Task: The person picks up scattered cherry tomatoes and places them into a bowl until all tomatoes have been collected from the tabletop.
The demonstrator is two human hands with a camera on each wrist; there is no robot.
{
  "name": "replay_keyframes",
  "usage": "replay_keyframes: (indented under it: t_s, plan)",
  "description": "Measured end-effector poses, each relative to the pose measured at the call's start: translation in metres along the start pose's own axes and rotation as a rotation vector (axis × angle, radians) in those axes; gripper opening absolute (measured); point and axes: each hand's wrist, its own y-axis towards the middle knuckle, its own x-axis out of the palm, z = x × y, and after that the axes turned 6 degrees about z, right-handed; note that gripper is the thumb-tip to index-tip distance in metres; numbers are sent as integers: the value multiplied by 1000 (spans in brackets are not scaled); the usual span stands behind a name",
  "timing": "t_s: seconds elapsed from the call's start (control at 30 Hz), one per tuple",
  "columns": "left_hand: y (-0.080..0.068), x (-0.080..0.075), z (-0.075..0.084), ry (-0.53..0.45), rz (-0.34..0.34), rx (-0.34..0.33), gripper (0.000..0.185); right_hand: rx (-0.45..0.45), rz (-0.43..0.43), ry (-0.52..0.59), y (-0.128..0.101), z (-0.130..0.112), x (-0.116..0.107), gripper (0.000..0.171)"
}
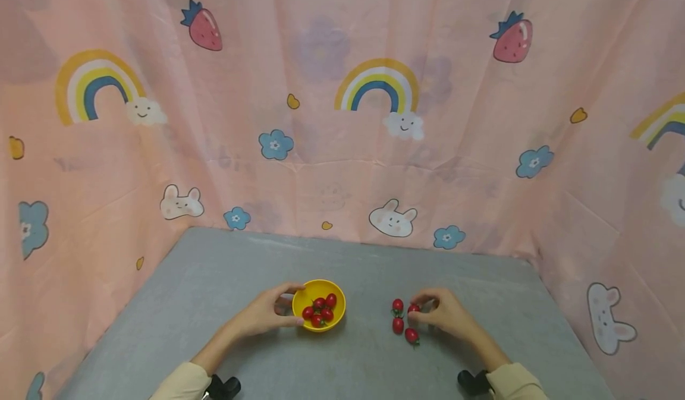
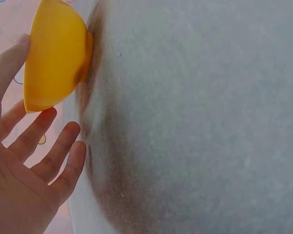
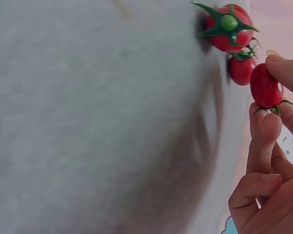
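My left hand (image 1: 266, 313) holds a yellow bowl (image 1: 307, 296) at its left side, thumb at the near rim and a finger at the far rim. Several red cherry tomatoes (image 1: 327, 314) lie inside the bowl. In the left wrist view the bowl's outer wall (image 2: 56, 58) shows, and the other fingers are spread below it. To the right, my right hand (image 1: 448, 317) pinches one cherry tomato (image 3: 266, 87) between thumb and fingertips, its green stem pointing down in the right wrist view. Three loose tomatoes, one at the front (image 1: 411, 336), lie beside that hand.
Both hands work over a grey tabletop (image 1: 353, 358). A pink printed curtain (image 1: 321, 168) hangs behind the table and along both sides. Between the bowl and the loose tomatoes runs a stretch of bare grey surface.
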Motion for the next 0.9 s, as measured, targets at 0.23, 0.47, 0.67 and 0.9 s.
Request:
replay_keyframes:
  t_s: [0.23, 0.47, 0.67, 0.9]
  plan:
    - [0, 0, 0, 3, -6, -11, 64, 12, 7, 2, 7, -9, 0, 25]
    - [0, 0, 0, 16, -1, -10, 63, -2, 9, 5, 15, -15, 4, 26]
    - [0, 0, 1, 1, -3, -10, 63, -32, 17, 18, 20, -19, 9, 29]
    - [1, 0, 2, -15, -4, 0, 63, -46, 8, 24, 30, -29, 14, 27]
